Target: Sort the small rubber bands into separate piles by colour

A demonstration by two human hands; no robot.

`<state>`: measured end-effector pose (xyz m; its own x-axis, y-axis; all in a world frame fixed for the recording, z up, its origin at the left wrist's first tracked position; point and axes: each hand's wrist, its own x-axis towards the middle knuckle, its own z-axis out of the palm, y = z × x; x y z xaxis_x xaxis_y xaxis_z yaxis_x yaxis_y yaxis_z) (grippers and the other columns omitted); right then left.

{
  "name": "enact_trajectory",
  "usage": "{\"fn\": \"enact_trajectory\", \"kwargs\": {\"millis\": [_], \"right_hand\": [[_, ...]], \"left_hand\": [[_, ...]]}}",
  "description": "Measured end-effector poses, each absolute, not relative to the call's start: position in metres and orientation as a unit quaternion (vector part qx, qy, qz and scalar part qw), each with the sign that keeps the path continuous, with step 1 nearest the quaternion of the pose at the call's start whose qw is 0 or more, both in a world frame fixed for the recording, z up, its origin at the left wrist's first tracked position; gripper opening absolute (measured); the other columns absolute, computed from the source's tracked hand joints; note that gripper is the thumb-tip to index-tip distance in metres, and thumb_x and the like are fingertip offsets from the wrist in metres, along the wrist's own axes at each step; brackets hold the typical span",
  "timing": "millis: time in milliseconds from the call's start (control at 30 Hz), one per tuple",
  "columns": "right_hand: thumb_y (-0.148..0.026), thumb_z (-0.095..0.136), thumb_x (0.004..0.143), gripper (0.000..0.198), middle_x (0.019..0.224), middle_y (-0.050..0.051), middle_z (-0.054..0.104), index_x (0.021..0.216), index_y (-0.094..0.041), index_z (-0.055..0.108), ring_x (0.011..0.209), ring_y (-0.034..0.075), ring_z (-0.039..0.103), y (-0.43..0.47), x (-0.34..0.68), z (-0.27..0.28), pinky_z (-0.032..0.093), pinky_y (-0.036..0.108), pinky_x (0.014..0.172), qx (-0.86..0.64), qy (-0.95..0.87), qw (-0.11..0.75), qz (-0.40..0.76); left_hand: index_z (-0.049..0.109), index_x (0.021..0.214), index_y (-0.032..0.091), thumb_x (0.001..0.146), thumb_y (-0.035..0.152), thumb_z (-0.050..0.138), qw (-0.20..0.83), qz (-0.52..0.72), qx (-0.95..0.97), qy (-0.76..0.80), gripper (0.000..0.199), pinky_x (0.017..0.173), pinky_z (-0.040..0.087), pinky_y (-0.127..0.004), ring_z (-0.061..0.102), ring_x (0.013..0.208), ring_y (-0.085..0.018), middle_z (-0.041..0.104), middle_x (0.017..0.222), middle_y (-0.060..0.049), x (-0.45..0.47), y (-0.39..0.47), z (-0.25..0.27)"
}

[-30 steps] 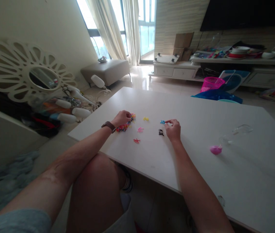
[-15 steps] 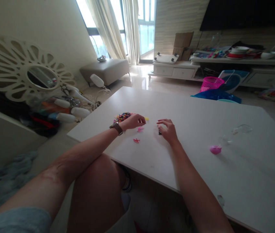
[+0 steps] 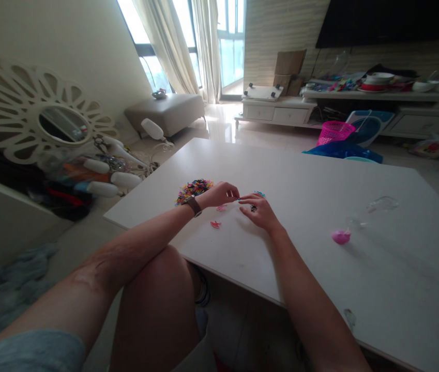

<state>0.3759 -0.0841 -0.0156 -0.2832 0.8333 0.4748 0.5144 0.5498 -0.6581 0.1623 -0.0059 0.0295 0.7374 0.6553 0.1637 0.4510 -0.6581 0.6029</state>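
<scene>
On the white table [image 3: 320,181] lies a pile of small multicoloured pieces [image 3: 194,188] at the left. My left hand [image 3: 221,195], a watch on its wrist, has its fingertips pinched together just right of the pile; whether a piece is between them I cannot tell. My right hand [image 3: 258,211] rests on the table with fingers spread, its fingertips meeting my left hand's. Small groups lie around them: pink pieces [image 3: 221,208], red pieces [image 3: 215,224], blue pieces [image 3: 259,194] and a black piece [image 3: 253,208] partly under my right hand.
A pink round object [image 3: 341,236] and clear plastic pieces [image 3: 382,205] lie on the table's right half. My bare knee [image 3: 157,289] is under the near table edge. A pink basket [image 3: 334,132], ottoman [image 3: 165,111] and low cabinet [image 3: 277,111] stand beyond.
My left hand left the multicoloured pile and moved right to the middle. My right hand drew back from the blue pieces and shifted left until the two hands' fingertips met.
</scene>
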Motion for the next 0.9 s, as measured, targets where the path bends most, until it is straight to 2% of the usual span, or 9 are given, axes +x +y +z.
{"fn": "enact_trajectory", "kwargs": {"millis": [167,333,533,700,900], "right_hand": [[-0.034,0.07,0.086,0.019,0.11,0.005,0.077,0.101,-0.026,0.079,0.108,0.025,0.064,-0.086,0.373,-0.015,0.045,0.048,0.106,-0.433,-0.778,0.414,0.188],[-0.035,0.068,0.087,0.019,0.107,0.006,0.076,0.1,-0.025,0.078,0.106,0.025,0.063,-0.085,0.375,-0.014,0.047,0.045,0.102,-0.456,-0.768,0.42,0.162],[-0.029,0.058,0.085,0.022,0.099,0.012,0.073,0.091,-0.018,0.077,0.103,0.029,0.061,-0.073,0.399,-0.029,0.047,0.045,0.1,-0.64,-0.606,0.463,0.093],[-0.03,0.059,0.081,0.02,0.1,0.014,0.073,0.087,-0.019,0.074,0.102,0.03,0.06,-0.065,0.407,-0.045,0.048,0.045,0.098,-0.68,-0.567,0.456,0.09],[-0.034,0.058,0.08,0.018,0.096,0.013,0.073,0.08,-0.022,0.071,0.096,0.029,0.059,-0.062,0.405,-0.052,0.049,0.043,0.095,-0.677,-0.58,0.447,0.075]], "left_hand": [[0.078,0.092,0.014,0.084,0.02,0.065,0.275,0.187,0.888,0.317,0.017,0.065,0.048,-0.022,0.064,0.07,-0.013,0.075,0.081,-0.005,0.163,-0.007,0.031],[0.074,0.104,0.014,0.086,0.025,0.066,0.286,0.207,0.874,0.333,0.023,0.068,0.051,-0.024,0.066,0.076,-0.014,0.076,0.088,-0.007,0.163,-0.008,0.03],[0.068,0.115,0.015,0.088,0.027,0.064,0.3,0.244,0.844,0.373,0.03,0.067,0.051,-0.024,0.066,0.072,-0.013,0.074,0.087,-0.006,0.145,-0.001,0.031],[0.068,0.115,0.015,0.086,0.027,0.063,0.291,0.272,0.814,0.423,0.031,0.065,0.05,-0.024,0.065,0.068,-0.013,0.071,0.081,-0.004,0.12,0.005,0.034],[0.072,0.106,0.015,0.083,0.027,0.062,0.221,0.309,0.775,0.505,0.028,0.066,0.047,-0.025,0.06,0.067,-0.013,0.071,0.083,-0.004,0.095,0.009,0.037]]}}
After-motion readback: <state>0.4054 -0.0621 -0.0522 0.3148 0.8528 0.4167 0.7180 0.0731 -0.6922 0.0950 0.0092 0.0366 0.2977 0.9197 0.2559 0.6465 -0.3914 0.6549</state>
